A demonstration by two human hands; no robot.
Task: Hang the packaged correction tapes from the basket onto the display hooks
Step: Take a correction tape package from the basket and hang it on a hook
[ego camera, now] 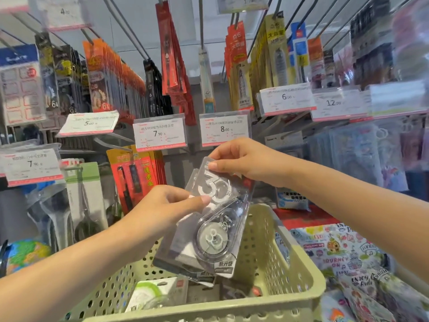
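Note:
I hold a clear blister pack of correction tape (pixel 213 228) tilted above the pale green perforated basket (pixel 285 270). My left hand (pixel 160 212) pinches the pack's left edge near its middle. My right hand (pixel 246 161) pinches its top end, just below the price tag marked 8.00 (pixel 224 131). A second pack seems stacked behind the first. More packaged items (pixel 148 296) lie in the basket's bottom. The hook behind the 8.00 tag is hidden by the tag and my hand.
Display hooks (pixel 125 29) carry hanging stationery packs across the wall. A 7.90 tag (pixel 159 134) hangs left of the 8.00 tag, with red-orange packs (pixel 137 177) under it. Scissors packs (pixel 83 198) hang at left. Printed pouches (pixel 343 252) lie at right.

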